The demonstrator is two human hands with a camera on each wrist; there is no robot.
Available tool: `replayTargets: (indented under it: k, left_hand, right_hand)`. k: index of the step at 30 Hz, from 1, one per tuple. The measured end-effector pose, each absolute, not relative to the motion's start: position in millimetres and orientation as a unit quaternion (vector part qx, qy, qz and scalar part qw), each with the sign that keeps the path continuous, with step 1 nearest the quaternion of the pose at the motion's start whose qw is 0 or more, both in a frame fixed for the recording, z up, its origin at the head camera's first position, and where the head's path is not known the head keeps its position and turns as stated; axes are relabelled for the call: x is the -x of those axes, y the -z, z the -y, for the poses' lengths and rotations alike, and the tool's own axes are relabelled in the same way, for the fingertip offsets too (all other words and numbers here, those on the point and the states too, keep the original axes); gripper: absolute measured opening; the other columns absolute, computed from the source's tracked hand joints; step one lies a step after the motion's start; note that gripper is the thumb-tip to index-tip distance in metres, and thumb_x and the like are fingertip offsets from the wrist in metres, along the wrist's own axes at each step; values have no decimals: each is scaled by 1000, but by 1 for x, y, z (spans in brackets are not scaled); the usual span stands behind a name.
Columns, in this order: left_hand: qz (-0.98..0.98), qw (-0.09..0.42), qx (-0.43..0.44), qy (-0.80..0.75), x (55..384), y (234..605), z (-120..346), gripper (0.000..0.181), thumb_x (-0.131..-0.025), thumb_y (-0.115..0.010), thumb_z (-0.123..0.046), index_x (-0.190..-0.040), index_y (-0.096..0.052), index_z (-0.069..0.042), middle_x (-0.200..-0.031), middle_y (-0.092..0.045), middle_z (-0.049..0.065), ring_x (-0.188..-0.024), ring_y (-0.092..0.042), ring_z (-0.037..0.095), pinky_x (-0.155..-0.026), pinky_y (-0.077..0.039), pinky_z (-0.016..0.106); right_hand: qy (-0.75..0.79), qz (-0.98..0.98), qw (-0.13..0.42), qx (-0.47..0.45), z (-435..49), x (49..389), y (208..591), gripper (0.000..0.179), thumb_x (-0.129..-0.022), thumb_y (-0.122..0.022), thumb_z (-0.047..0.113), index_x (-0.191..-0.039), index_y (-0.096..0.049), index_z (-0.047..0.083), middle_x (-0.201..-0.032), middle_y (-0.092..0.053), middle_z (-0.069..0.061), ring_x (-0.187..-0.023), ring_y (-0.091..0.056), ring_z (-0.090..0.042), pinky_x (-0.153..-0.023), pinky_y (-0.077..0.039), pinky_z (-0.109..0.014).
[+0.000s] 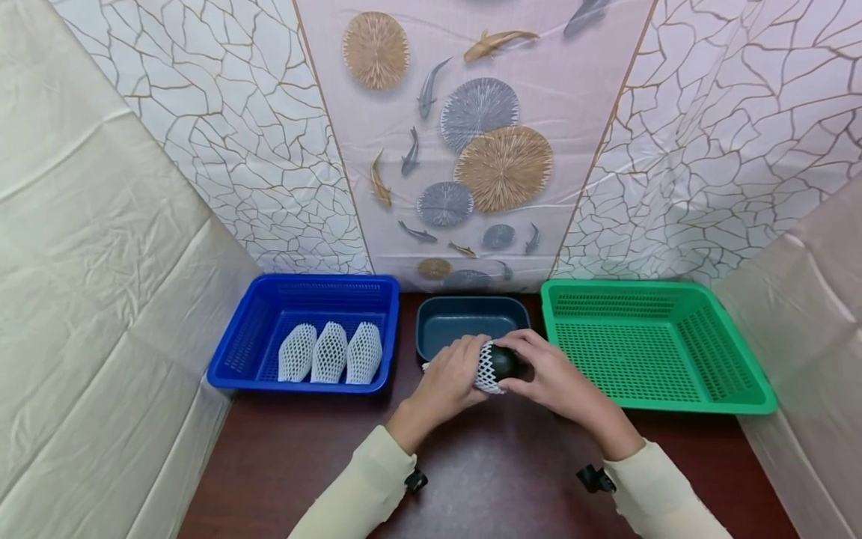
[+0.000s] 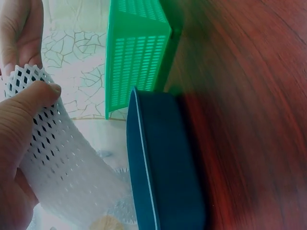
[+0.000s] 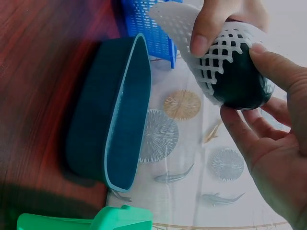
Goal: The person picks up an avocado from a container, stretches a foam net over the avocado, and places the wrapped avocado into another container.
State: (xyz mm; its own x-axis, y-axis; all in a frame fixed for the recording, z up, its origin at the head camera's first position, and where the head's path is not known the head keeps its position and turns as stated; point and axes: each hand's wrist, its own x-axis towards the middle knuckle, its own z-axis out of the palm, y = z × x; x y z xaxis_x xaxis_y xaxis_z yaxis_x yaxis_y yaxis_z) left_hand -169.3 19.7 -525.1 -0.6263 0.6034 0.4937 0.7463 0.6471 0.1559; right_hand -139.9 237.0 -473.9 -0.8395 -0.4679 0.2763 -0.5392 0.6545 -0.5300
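A white foam net sleeve (image 1: 487, 368) covers part of a dark green, smooth, rounded fruit (image 3: 240, 84), whose bare end sticks out on the right. My left hand (image 1: 449, 376) grips the sleeve around the fruit, its thumb lying on the mesh in the left wrist view. With thumb and fingers my right hand (image 1: 554, 373) holds the fruit's bare end. In the left wrist view the sleeve's loose end hangs beyond the left hand. Both hands are above the table at the near edge of a dark teal tub (image 1: 431, 305), whose visible inside shows nothing lying in it.
At the left stands a blue basket (image 1: 303, 281) holding three white net-sleeved items (image 1: 329, 353) in a row. A green basket (image 1: 646, 352) stands at the right. Dark reddish wood forms the table (image 1: 485, 464). Patterned cloth (image 1: 471, 239) hangs behind.
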Motion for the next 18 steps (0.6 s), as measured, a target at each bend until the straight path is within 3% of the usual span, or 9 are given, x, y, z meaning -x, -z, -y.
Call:
replayTargets:
  k: [9,18]
  left_hand:
    - [900,175,363,167,170,531,-26,99,-69,-94,-39,-144,-41,-2,-123,-63,10,-103,-60,20,-92,-55,35]
    - [909,131,361,163,167,524,-26,110,-72,-94,-37,-154,-30,0,-143,-51,16,-122,-58,24,-104,-53,38]
  right_hand:
    - [-297,920,51,-251,-226,140,481,60,-80,-89,13,-133,-61,5,-131,-62,-12,-111,-67,-25,-86,-61,-40]
    - [-347,914,-1,-210,-227,142,495,66,-84,-84,7,-141,-53,2,-137,-61,-19,-115,-68,-30,-86,-61,-39]
